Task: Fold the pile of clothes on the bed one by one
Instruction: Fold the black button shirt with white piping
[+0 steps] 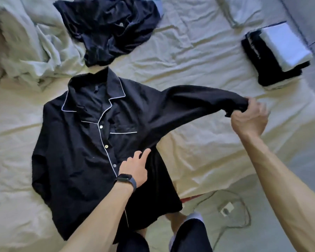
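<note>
Dark navy pyjama shirt point(76, 151) of matt cloth edged with white piping, cream bed sheet point(198, 57) of creased matt cloth, crumpled dark navy garment point(107, 28) with a faint sheen, black wristband point(126, 179) of smooth matt material

Pajama shirt point(76, 160): no writing or tag that I can read from here.
Wrist band point(125, 179): its face is dark, no digits showing.
Folded stack point(273, 57): no label legible.
White plug block point(226, 209) on the floor: too small and blurred to make out any marking.
</note>
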{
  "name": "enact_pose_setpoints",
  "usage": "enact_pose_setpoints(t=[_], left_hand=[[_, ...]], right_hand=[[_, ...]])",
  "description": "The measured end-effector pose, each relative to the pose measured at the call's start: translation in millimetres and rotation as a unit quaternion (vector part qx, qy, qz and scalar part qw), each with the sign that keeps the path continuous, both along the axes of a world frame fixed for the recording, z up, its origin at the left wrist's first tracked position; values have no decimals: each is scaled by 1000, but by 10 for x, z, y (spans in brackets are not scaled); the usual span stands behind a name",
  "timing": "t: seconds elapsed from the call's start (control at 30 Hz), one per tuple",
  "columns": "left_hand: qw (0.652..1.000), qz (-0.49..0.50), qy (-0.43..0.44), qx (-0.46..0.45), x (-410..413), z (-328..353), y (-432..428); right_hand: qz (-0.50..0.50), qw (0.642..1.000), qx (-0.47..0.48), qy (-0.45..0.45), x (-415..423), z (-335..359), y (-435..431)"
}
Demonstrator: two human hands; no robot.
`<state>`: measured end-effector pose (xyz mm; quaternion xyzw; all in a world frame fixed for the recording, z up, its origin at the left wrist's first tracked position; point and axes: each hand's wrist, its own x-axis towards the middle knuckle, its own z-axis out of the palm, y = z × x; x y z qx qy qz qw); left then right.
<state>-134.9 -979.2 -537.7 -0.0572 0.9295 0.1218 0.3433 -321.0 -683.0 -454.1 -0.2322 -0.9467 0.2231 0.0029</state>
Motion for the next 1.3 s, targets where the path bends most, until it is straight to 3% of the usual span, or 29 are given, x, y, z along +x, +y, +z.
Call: enact_pose_setpoints(t=[0.1,0.2,0.3,0.43,0.57,0.67,0.73,0.8,0.93,1.0,1.1,1.2,1.3], left_hand=[[998,14,55,24,-396,111,63],[989,64,113,76,-933,117,168],[985,59,151,60,-1480,44,343],[984,-11,173,33,-2146,-84,747],[984,-139,103,-46,-2654,-204,1122],[977,-186,78,-74,-2914,-245,1230],[984,-141,93,-47,-3030,-234,1230],[991,-66,115,-24,-3075,-200,1210],[989,37,135,-44,-3076,-180,1132],[984,81,147,-62,-3085,-212,1106],[986,83,115,-82,-3113,-264,1159],[996,22,56,-69,-3114,-289,1307],[997,27,55,-56,-3126,-327,1451]], right_hand=[[-3,995,4,-98,-74,-342,177],[-28,995,-51,-76,47,-721,241],[-74,989,-105,-77,148,-972,312],[87,986,23,-138,105,-1106,648],[232,964,58,-117,-207,-1035,956],[208,956,-107,-174,-514,-768,1162],[149,931,-235,-236,-732,-643,1363],[102,918,-293,-249,-835,-639,1565],[-5,963,-209,-169,-728,-794,1794],[-35,965,-224,-134,-616,-838,1749],[17,953,-247,-176,-455,-881,1538],[65,951,-191,-233,-489,-909,1254],[86,962,-150,-213,-682,-983,1008]])
